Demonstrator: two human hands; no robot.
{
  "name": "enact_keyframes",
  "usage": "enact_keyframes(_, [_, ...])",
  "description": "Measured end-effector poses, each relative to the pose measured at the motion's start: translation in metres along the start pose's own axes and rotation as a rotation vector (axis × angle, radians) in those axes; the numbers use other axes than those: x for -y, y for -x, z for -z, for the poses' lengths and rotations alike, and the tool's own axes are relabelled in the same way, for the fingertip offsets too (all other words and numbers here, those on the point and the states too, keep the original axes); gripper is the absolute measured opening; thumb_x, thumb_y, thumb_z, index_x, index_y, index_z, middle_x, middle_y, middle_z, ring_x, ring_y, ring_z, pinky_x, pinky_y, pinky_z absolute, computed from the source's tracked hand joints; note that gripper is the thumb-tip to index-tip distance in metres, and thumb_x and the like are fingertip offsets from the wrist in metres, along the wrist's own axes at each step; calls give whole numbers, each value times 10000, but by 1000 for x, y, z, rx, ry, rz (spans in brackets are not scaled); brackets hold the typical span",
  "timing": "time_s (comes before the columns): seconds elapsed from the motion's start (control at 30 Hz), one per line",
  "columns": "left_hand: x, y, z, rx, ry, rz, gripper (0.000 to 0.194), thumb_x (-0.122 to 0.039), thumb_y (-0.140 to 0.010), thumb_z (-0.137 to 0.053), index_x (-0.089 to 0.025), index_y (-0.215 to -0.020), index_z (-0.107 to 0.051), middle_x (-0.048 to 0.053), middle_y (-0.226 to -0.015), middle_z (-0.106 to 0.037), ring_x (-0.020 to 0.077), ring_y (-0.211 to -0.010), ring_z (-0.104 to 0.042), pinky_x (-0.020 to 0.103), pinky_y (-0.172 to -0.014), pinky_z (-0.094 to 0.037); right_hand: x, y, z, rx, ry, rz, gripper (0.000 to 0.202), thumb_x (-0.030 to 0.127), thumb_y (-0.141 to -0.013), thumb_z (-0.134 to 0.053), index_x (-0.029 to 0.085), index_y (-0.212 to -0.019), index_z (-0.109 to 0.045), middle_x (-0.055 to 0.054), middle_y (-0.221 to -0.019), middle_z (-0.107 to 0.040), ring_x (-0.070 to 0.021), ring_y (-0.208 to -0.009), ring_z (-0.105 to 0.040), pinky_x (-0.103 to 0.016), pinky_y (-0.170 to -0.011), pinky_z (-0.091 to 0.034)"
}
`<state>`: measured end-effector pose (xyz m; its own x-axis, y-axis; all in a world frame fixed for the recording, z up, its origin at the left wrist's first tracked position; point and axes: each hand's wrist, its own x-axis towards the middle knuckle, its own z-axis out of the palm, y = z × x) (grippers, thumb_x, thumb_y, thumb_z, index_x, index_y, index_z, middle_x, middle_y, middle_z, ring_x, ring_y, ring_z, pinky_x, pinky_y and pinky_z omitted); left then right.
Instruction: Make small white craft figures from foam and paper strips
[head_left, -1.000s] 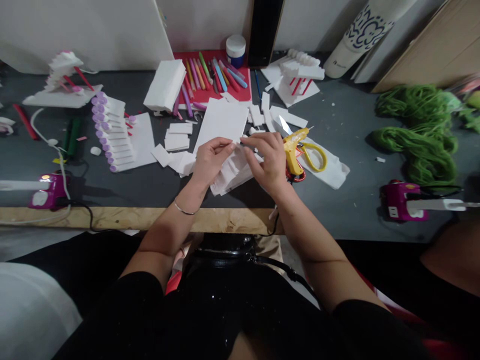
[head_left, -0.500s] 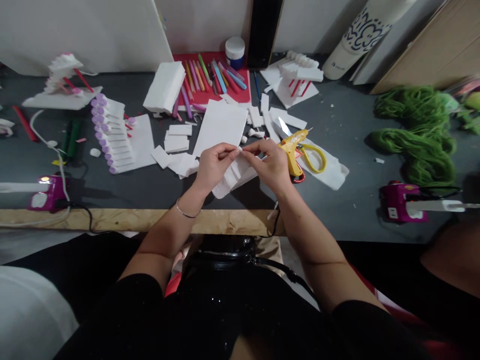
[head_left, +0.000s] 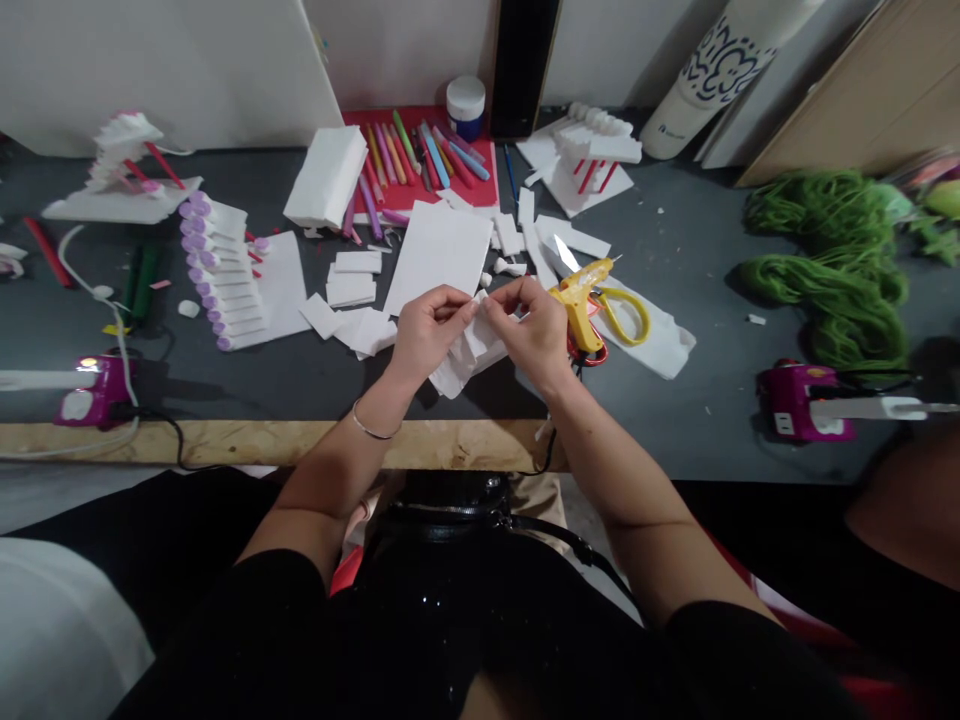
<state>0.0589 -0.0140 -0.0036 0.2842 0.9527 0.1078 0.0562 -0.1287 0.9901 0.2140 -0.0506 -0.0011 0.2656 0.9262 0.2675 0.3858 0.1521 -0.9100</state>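
My left hand (head_left: 429, 330) and my right hand (head_left: 531, 325) pinch a small white piece of tissue (head_left: 478, 302) between their fingertips, close together. Beneath them lies more crumpled white tissue (head_left: 450, 377). Just beyond my fingers is a flat white board (head_left: 436, 250). A yellow glue gun (head_left: 580, 300) rests beside my right hand, next to yellow-handled scissors (head_left: 628, 322) lying on white sheet material. Small white rectangles (head_left: 352, 288) and cut pieces are scattered to the left of my left hand.
White stair-like models (head_left: 225, 270) stand left, another model (head_left: 600, 150) at the back. Coloured markers (head_left: 405, 160) lie on a red sheet. Green yarn (head_left: 832, 260) and a purple power socket (head_left: 802, 400) are on the right; a tall white bottle (head_left: 712, 85) leans behind. People sit on both sides.
My fingertips have drawn slightly apart, and more of the small white piece shows between them. The tissue below looks more creased. The camera view has shifted slightly.
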Motion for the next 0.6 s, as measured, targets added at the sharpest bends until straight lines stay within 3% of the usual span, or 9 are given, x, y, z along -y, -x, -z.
enact_keyframes(0.2, [0, 3, -5, -24, 2, 5, 148, -333, -839, -763, -191, -802, -745, 8, -757, -746, 104, -666, -648, 213, -624, -501, -8, 3, -2, -127, 402, 323, 183, 266, -870, -629, 262, -706, -549, -2, -687, -647, -193, -749, -546, -407, -787, -410])
enact_keyframes(0.33, [-2, 4, -7, -68, -31, 27, 109, -300, -829, -776, -193, -821, -794, 11, -742, -764, 104, -642, -640, 211, -596, -484, -14, 3, -3, -136, 644, 448, 237, 289, -960, -558, 253, -726, -558, -19, -720, -612, -209, -810, -543, -402, -805, -407])
enact_keyframes(0.47, [-3, 4, -8, -103, -24, 44, 90, -291, -817, -792, -204, -812, -815, -3, -692, -753, 97, -600, -607, 212, -579, -469, -14, 3, -2, -118, 738, 529, 302, 296, -1034, -486, 239, -757, -594, -34, -754, -608, -214, -843, -551, -410, -836, -419])
enact_keyframes(0.6, [1, 2, -7, -137, 17, 43, 60, -273, -800, -800, -214, -796, -814, -12, -676, -747, 92, -583, -591, 216, -586, -476, -12, 5, -2, -85, 734, 573, 226, 272, -1046, -502, 246, -902, -674, -42, -845, -671, -226, -910, -589, -423, -849, -424])
